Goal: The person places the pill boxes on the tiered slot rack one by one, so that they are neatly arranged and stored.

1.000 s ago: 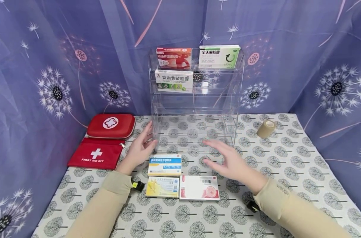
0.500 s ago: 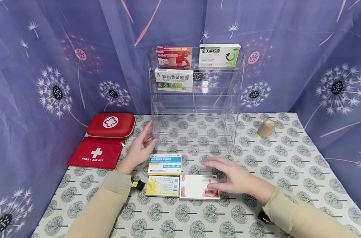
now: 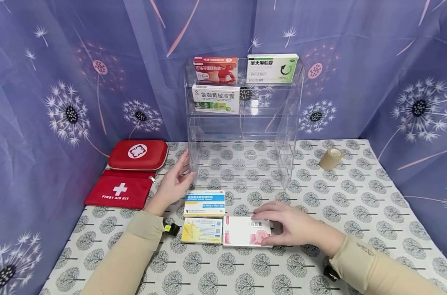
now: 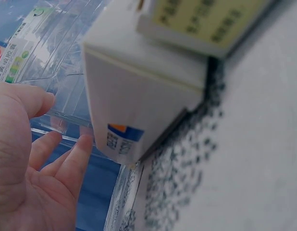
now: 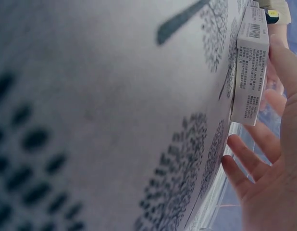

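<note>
My left hand (image 3: 173, 181) rests against the lower left side of a clear acrylic tiered rack (image 3: 242, 141). In the left wrist view its fingertips (image 4: 84, 142) meet the transparent panel. Over the right end of a white and red medicine box (image 3: 242, 232) lies my right hand (image 3: 287, 224), thumb by the near edge and fingers by the far edge. That box is flat on the table; whether the fingers grip it is unclear. Beside it lies a yellow and white medicine box (image 3: 202, 230), with a blue and white medicine box (image 3: 204, 203) just behind.
Upper tiers hold a red medicine box (image 3: 215, 70), a white and green box (image 3: 272, 68) and a white capsule box (image 3: 215, 99). At left lie a red hard case (image 3: 136, 155) and a red first aid pouch (image 3: 118, 190). A tan bandage roll (image 3: 330, 159) stands at right.
My right hand has come down and toward me from in front of the rack to the white and red box. My left hand stays at the rack's side.
</note>
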`<state>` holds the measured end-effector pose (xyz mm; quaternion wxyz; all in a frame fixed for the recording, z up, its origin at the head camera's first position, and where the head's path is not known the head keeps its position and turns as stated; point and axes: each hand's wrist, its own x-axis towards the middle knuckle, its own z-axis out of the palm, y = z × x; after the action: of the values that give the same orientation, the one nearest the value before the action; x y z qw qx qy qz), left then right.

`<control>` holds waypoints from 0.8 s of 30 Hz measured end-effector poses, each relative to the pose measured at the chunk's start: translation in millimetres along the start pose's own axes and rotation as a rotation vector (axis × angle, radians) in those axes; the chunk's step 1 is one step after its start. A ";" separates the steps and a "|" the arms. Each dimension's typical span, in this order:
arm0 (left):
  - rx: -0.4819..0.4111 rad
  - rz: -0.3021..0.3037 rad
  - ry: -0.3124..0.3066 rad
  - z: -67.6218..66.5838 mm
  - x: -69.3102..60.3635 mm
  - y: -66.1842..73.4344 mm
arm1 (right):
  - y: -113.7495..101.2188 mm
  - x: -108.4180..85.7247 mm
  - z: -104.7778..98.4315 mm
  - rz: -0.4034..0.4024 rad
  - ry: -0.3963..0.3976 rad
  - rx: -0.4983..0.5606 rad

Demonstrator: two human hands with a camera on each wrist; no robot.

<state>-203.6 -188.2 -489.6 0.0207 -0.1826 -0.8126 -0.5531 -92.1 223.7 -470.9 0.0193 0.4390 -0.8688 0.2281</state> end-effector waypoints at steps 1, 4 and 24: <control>-0.001 0.001 0.000 0.2 0.0 -0.1 | 0.5 0.1 0.5 -0.012 0.007 0.002; -0.002 -0.001 0.001 0.3 0.0 -0.2 | 2.0 -0.1 2.4 -0.043 0.027 0.005; -0.002 -0.011 -0.006 0.2 0.7 -0.9 | -2.8 -1.0 4.9 0.053 0.125 0.223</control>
<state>-204.5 -188.1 -490.3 0.0152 -0.1798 -0.8132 -0.5533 -88.6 221.0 -474.5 0.0182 0.4001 -0.8466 0.3505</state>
